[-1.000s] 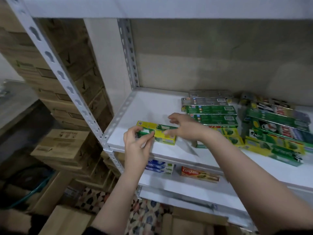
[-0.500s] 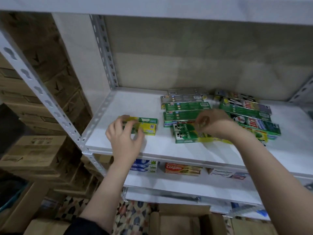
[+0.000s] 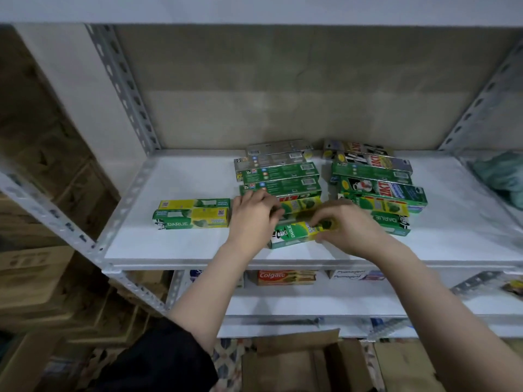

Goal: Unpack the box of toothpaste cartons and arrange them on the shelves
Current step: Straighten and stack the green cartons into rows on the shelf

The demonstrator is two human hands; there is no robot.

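Both hands on green-and-yellow toothpaste cartons at the front of the white shelf.

We see the right hand point(image 3: 343, 224) with fingers and thumb pinched on the right end of a DARLIE carton point(image 3: 294, 234), which lies slightly askew near the front edge of the shelf point(image 3: 175, 250). We see the left hand point(image 3: 253, 217) just beside it, fingers curled against the left end of a second carton point(image 3: 302, 206) directly behind the first; we cannot tell whether it grips or only touches. To the left, two paired cartons point(image 3: 192, 217) lie flat, parallel to the shelf edge, apart from both hands. Behind the hands, two rows of cartons point(image 3: 278, 172) point(image 3: 376, 176) run toward the back wall. On the lower shelf point(image 3: 283, 304) we see a Colgate carton point(image 3: 285, 277). An open cardboard box point(image 3: 305, 360) stands on the floor below.
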